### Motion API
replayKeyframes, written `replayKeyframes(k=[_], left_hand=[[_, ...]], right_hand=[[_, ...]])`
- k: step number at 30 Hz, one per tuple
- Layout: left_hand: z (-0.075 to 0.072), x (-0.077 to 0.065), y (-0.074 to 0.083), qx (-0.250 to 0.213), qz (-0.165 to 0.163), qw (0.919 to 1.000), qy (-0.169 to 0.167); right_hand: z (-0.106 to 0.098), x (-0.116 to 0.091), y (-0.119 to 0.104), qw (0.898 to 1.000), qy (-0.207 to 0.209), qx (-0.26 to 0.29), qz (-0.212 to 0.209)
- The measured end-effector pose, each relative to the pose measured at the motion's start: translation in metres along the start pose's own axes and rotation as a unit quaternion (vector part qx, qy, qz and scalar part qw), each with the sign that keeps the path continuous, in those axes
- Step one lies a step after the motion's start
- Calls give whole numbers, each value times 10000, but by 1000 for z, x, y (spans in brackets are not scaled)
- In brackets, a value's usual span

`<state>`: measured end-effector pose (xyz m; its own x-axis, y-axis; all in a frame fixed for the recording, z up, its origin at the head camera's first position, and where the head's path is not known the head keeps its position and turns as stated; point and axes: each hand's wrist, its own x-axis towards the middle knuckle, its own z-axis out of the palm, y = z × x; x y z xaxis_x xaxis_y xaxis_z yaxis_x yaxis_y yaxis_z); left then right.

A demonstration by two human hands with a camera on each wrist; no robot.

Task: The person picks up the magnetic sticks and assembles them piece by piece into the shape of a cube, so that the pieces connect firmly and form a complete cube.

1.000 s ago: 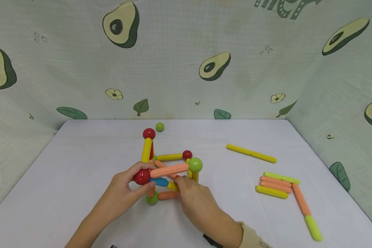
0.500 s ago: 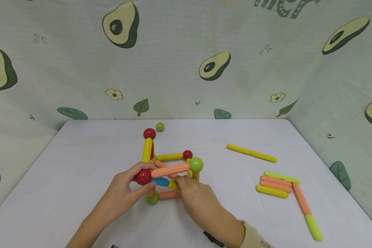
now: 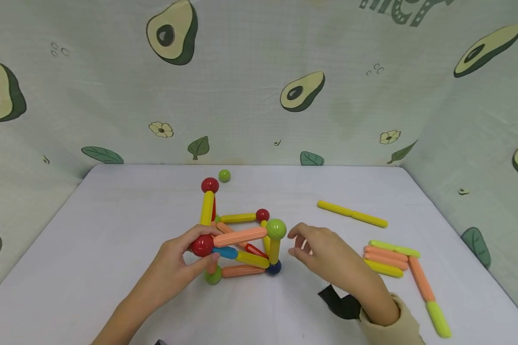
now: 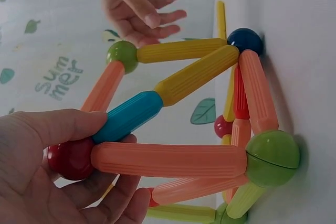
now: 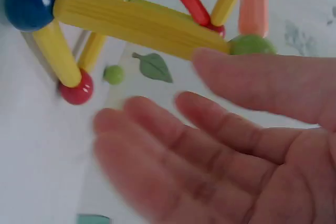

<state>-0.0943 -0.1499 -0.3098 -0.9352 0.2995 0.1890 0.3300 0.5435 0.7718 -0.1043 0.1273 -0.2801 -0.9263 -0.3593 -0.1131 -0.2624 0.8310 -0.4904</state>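
— White table (image 3: 90,239): what's around us?
— Sticks (image 3: 385,260) at right; leftward, tabletop runs to the edge. Our left hand (image 3: 172,263) pinches the red ball (image 3: 202,245) of the mid-table frame (image 3: 241,236); our right hand (image 3: 330,250) hangs spread beside.

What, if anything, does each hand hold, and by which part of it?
The left hand grips the ball-and-rod frame at its red corner ball, thumb against the blue rod. The right hand holds nothing.

Navy ball (image 4: 245,40) glossy, smooth; blue rod (image 4: 130,117) ribbed (plastic).
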Motion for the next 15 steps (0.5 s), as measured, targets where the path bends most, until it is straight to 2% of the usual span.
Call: replayKeyframes(k=[3, 5, 8, 12, 15], left_hand=[[-1, -1, 1, -45, -36, 10000, 1], [-1, -1, 1, -50, -45, 10000, 5], [-1, -1, 1, 29, 32, 10000, 40], [-1, 0, 1, 299, 120, 9994, 96], [-2, -1, 3, 558, 91, 9983, 116]], right_hand=[[4, 11, 13, 9961, -244, 723, -435], [11, 19, 23, 9873, -546, 1249, -815], [22, 30, 32, 9724, -947, 1791, -1158], [31, 36, 37, 9631, -1090, 2038, -1381], [32, 36, 37, 9654, -1029, 1937, -1412]])
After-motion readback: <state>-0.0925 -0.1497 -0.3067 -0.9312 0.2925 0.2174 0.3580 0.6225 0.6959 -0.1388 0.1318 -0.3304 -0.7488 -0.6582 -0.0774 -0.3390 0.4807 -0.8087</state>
